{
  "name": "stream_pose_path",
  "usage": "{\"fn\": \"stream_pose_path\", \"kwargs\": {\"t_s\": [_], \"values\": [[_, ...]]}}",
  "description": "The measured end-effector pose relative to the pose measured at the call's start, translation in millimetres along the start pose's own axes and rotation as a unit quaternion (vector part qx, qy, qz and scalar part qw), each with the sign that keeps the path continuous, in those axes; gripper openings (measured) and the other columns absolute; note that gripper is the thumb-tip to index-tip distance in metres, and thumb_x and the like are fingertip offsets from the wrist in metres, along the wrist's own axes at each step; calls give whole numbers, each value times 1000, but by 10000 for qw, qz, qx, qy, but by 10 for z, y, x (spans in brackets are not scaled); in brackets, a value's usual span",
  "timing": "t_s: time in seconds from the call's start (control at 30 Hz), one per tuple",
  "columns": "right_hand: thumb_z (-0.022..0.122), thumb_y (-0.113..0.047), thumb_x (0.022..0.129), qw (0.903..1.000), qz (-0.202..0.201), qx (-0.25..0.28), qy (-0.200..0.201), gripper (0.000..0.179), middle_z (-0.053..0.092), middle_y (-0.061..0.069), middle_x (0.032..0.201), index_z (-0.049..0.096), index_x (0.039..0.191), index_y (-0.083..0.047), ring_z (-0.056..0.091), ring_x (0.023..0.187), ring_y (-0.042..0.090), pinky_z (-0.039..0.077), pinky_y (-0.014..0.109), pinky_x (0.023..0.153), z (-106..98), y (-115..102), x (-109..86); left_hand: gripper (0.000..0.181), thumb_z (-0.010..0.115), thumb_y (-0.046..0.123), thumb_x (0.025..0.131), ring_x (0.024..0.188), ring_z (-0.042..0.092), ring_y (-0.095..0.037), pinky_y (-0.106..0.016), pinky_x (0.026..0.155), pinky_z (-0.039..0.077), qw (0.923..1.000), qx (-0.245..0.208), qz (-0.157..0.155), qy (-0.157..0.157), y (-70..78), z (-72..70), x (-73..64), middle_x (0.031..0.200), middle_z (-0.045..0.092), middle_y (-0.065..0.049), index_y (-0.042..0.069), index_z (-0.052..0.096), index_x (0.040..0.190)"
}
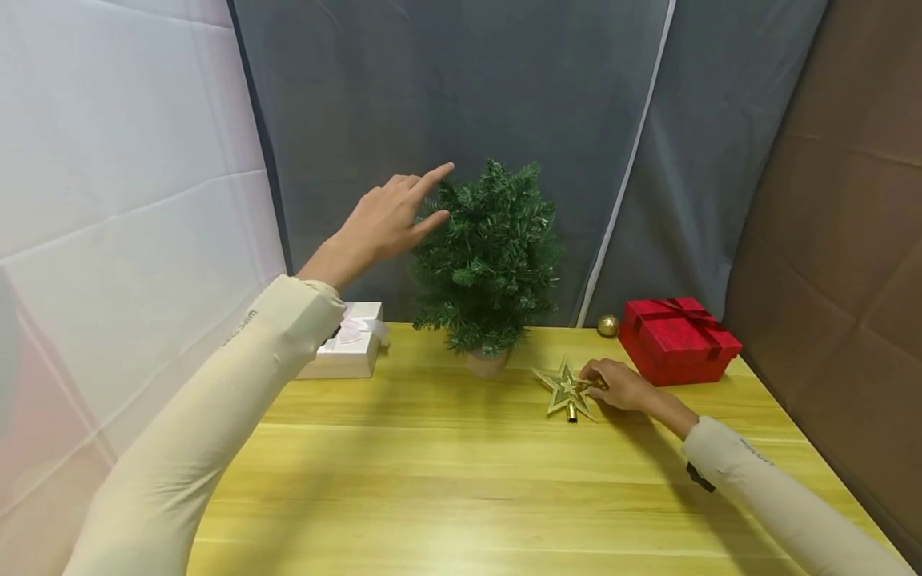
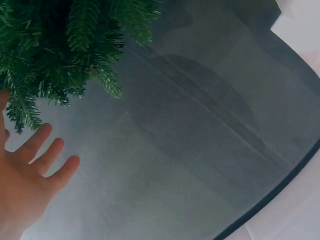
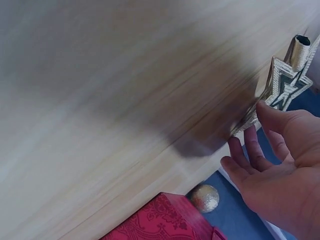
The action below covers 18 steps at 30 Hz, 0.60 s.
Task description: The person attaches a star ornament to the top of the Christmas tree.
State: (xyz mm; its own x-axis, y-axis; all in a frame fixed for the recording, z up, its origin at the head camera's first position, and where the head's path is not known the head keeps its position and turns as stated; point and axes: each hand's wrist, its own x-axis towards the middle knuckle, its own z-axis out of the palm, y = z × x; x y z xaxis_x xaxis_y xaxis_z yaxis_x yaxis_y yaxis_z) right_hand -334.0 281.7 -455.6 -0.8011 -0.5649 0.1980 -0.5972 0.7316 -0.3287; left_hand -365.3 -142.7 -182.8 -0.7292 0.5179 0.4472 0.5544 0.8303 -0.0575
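Observation:
A small green artificial Christmas tree (image 1: pixel 497 248) stands in a pale pot (image 1: pixel 487 363) toward the back of the table. At its upper left my left hand (image 1: pixel 392 214) is raised with fingers spread and holds nothing; in the left wrist view its fingertips come right up to the lower branches (image 2: pixel 80 45). My right hand (image 1: pixel 618 386) pinches one point of a gold star tree topper (image 1: pixel 562 390) between thumb and fingers. The star has a short gold tube (image 3: pixel 300 52) at its base and is close over the table, right of the pot.
A red gift box (image 1: pixel 673 340) with a dark red ribbon stands at the back right, a gold ball ornament (image 1: pixel 608 326) beside it. Behind my left forearm is a white gift box (image 1: pixel 353 360) with a pale bow. Grey, white and brown cloth walls enclose the wooden table (image 1: pixel 446 480).

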Motion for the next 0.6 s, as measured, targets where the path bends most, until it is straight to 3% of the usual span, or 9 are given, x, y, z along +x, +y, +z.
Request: {"fn": "stream_pose_path", "kwargs": {"t_s": [0.13, 0.27, 0.37, 0.47, 0.6], "values": [[76, 3, 91, 9994, 77, 343, 4, 23, 71, 15, 99, 65, 112, 2, 69, 91, 32, 58, 45, 78, -30, 23, -8, 73, 51, 48, 109, 137, 50, -39, -63, 96, 50, 9980, -546, -158, -274, 13, -16, 29, 152, 51, -16, 42, 8, 167], [77, 6, 88, 9962, -393, 738, 226, 25, 71, 17, 93, 64, 108, 4, 70, 84, 27, 59, 40, 73, -91, 68, -25, 72, 54, 44, 108, 141, 49, -37, -63, 107, 44, 9903, -1333, -132, -380, 9, -4, 70, 157, 47, -14, 43, 11, 166], [79, 7, 84, 9944, -601, 813, 311, 27, 71, 19, 90, 64, 107, 6, 71, 79, 27, 60, 42, 70, -163, 69, -32, 72, 57, 39, 108, 133, 56, -37, -58, 110, 42, 9818, -1859, -93, -369, 6, 11, 91, 158, 45, -17, 39, 15, 167], [82, 5, 83, 9964, -288, 770, 189, 30, 73, 22, 94, 68, 110, 6, 73, 81, 34, 60, 52, 75, -236, 55, -23, 70, 59, 36, 107, 131, 57, -36, -56, 109, 43, 9766, -2128, -98, -314, 5, 29, 97, 158, 45, -17, 35, 21, 167], [83, 2, 84, 9975, -20, 696, 119, 31, 75, 22, 98, 71, 112, 3, 74, 83, 35, 60, 53, 77, -323, 47, -10, 66, 61, 37, 106, 142, 48, -31, -55, 113, 41, 9746, -2228, -136, -173, 18, 75, 126, 160, 44, -13, 31, 32, 164]]}}
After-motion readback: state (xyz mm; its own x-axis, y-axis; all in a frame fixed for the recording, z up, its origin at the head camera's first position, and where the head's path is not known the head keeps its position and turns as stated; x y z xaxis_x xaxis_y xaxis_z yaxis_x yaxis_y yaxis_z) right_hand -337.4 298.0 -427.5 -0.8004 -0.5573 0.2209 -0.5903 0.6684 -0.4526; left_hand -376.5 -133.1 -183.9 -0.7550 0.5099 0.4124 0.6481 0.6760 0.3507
